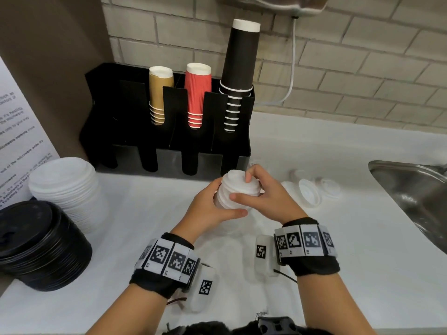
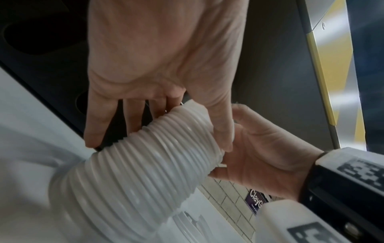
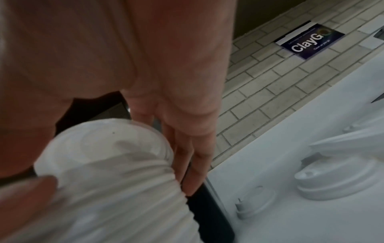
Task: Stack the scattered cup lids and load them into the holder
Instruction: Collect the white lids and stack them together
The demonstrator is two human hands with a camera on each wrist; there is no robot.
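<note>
A: Head view, item one: lid stack (image 1: 233,192), white, held just above the counter (image 1: 314,250) in front of the holder (image 1: 169,146). Left hand (image 1: 208,209) wraps its side; right hand (image 1: 263,189) pinches the top, thumb in front.

B: Loose lids (image 1: 310,192)?

A: A few, to the right, near the sink (image 1: 411,189). To do this well, I'd say square the rims before adding more, or the stack may jam in a slot.

B: Left wrist view?

A: Stack (image 2: 149,164) ribbed, leaning; left fingers (image 2: 97,125) long behind it, thumb curled on.

B: Right wrist?

A: Stack top (image 3: 104,148) blurred; right fingers (image 3: 193,157) straight down its far side, thumb on the near edge. Lids (image 3: 336,177) on the counter beside.
</note>
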